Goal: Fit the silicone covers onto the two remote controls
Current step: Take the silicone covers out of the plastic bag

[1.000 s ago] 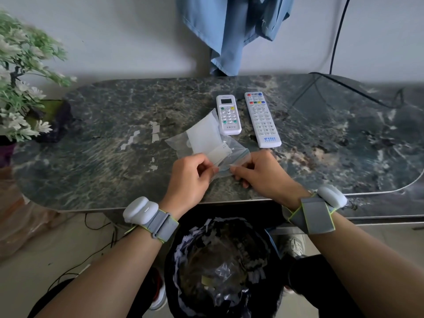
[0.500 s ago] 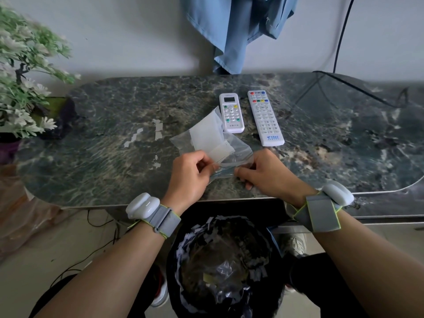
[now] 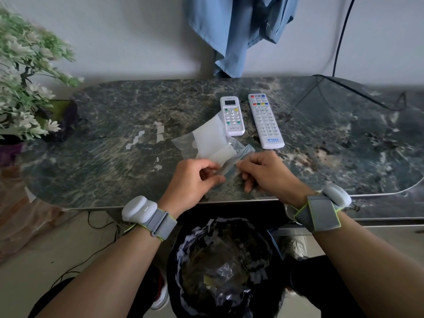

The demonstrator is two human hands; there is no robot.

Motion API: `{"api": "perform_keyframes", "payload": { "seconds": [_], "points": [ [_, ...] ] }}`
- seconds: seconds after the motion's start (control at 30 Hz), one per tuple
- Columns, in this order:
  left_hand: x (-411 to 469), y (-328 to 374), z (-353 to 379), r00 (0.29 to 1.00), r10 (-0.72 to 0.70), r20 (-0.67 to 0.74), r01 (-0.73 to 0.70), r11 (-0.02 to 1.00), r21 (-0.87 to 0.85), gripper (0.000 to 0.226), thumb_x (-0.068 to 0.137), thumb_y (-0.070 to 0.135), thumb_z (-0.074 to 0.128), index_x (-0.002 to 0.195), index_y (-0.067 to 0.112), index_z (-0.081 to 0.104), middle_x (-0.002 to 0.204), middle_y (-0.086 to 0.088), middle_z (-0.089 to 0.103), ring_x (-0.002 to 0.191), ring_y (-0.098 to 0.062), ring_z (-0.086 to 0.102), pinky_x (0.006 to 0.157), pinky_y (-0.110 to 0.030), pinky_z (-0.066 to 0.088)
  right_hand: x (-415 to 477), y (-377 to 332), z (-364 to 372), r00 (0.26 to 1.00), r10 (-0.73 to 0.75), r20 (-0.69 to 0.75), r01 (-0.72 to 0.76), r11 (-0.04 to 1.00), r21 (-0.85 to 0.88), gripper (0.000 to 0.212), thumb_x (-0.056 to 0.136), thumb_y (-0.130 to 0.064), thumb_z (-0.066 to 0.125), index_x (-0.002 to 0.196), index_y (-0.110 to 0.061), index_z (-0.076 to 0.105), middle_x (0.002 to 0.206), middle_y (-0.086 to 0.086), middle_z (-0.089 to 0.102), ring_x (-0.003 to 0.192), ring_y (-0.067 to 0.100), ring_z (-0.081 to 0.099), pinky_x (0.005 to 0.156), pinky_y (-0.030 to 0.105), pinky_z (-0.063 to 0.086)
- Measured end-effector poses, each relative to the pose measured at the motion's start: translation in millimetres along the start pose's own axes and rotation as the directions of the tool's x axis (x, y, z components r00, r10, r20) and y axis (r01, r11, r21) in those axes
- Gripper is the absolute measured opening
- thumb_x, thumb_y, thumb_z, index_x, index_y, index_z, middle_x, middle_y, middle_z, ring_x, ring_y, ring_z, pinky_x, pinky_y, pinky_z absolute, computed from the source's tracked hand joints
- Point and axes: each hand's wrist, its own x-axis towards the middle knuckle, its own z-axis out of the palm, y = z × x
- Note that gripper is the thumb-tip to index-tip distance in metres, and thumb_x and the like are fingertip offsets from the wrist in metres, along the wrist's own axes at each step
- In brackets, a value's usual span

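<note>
Bare tabletop lies open btw the plant at left & the clear bag. Short remote & long remote lie behind the bag, narrow gap btw them. Right half is open up to the black cable.

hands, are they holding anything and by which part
The clear plastic bag with a silicone cover inside, held by its near edge: left hand pinches the left end, right hand the right.

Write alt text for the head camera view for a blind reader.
Left hand and right hand pinch a clear bag of white covers over a dark table. Beyond it lie a short remote and a long remote, both uncovered.
</note>
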Motion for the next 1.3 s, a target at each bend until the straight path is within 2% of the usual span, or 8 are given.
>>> {"api": "perform_keyframes", "payload": {
  "seconds": [0.1,0.2,0.37,0.53,0.63,0.93,1.13,1.3],
  "points": [
    [1,2,1,0.999,0.051,-0.006,-0.05,0.995,0.085,0.008,0.08,0.017,0.075,0.085,0.01,0.077,0.076,-0.003,0.072,0.069,-0.012,0.063,0.067,-0.025,0.05,0,2,1,0.999,-0.031,-0.012,0.03,0.992,-0.123,0.033,0.089,-0.012,0.06,0.057,-0.01,0.055,0.047,0.003,0.061,0.035,0.01,0.054,0.039,0.016,0.034],
    [5,2,5,0.998,0.032,-0.052,-0.026,0.992,0.125,0.012,0.083,0.02,0.072,0.079,0.009,0.075,0.066,-0.006,0.07,0.062,-0.023,0.063,0.061,-0.033,0.048,-2,2,0,0.999,-0.051,0.007,0.051,0.977,-0.209,0.034,0.084,-0.011,0.059,0.051,-0.009,0.057,0.047,0.011,0.063,0.036,0.007,0.049,0.045,0.018,0.037],
    [6,4,8,0.993,0.025,-0.118,-0.013,0.995,0.1,0.009,0.082,0.013,0.071,0.077,0.006,0.073,0.064,-0.007,0.069,0.058,-0.018,0.059,0.058,-0.028,0.047,-4,1,3,0.995,-0.092,0.028,0.096,0.96,-0.264,0.042,0.085,-0.014,0.062,0.044,-0.014,0.051,0.043,0.009,0.06,0.036,0.01,0.048,0.048,0.02,0.043],
    [5,1,6,0.989,0.003,-0.145,0.002,0.999,0.038,0.011,0.083,0.013,0.07,0.075,0.006,0.072,0.056,0.005,0.061,0.049,-0.006,0.05,0.05,-0.016,0.039,-5,-1,5,0.999,-0.045,-0.014,0.044,0.994,-0.1,0.033,0.088,-0.016,0.064,0.057,-0.005,0.056,0.045,0.009,0.059,0.036,0.013,0.052,0.043,0.018,0.038],
    [5,2,5,0.991,0.002,-0.135,-0.001,1.0,0.011,0.011,0.083,0.013,0.07,0.075,0.006,0.072,0.059,0.003,0.063,0.051,-0.005,0.052,0.051,-0.014,0.04,-5,-3,6,0.999,-0.039,-0.016,0.039,0.999,-0.014,0.035,0.088,-0.024,0.069,0.06,-0.007,0.055,0.041,-0.005,0.055,0.035,0.014,0.055,0.039,0.016,0.037],
    [3,0,8,0.991,-0.004,-0.134,0.003,1.0,-0.014,0.009,0.082,0.013,0.072,0.079,0.004,0.074,0.059,0.004,0.063,0.049,-0.001,0.05,0.052,-0.012,0.038,-3,-8,6,0.994,0.021,0.106,-0.014,0.998,-0.062,0.033,0.087,-0.006,0.063,0.056,-0.005,0.051,0.038,-0.005,0.052,0.033,0.011,0.052,0.038,0.014,0.037],
    [6,-5,3,0.962,-0.036,-0.272,0.026,0.999,-0.041,0.011,0.083,0.01,0.068,0.074,0.004,0.07,0.066,-0.009,0.068,0.062,-0.019,0.061,0.058,-0.025,0.047,-8,-7,4,0.979,0.066,0.19,-0.049,0.994,-0.095,0.031,0.083,0.0,0.059,0.054,-0.004,0.049,0.037,-0.005,0.046,0.03,0.011,0.048,0.034,0.017,0.031],
    [2,-3,4,0.96,0.01,-0.279,-0.016,1.0,-0.022,0.015,0.085,0.012,0.068,0.073,0.004,0.069,0.063,-0.009,0.067,0.062,-0.021,0.06,0.056,-0.026,0.046,-12,-3,4,0.992,0.082,0.098,-0.075,0.994,-0.077,0.027,0.086,-0.006,0.061,0.061,-0.004,0.052,0.037,-0.003,0.054,0.028,0.01,0.051,0.03,0.017,0.028]
  ]
}}
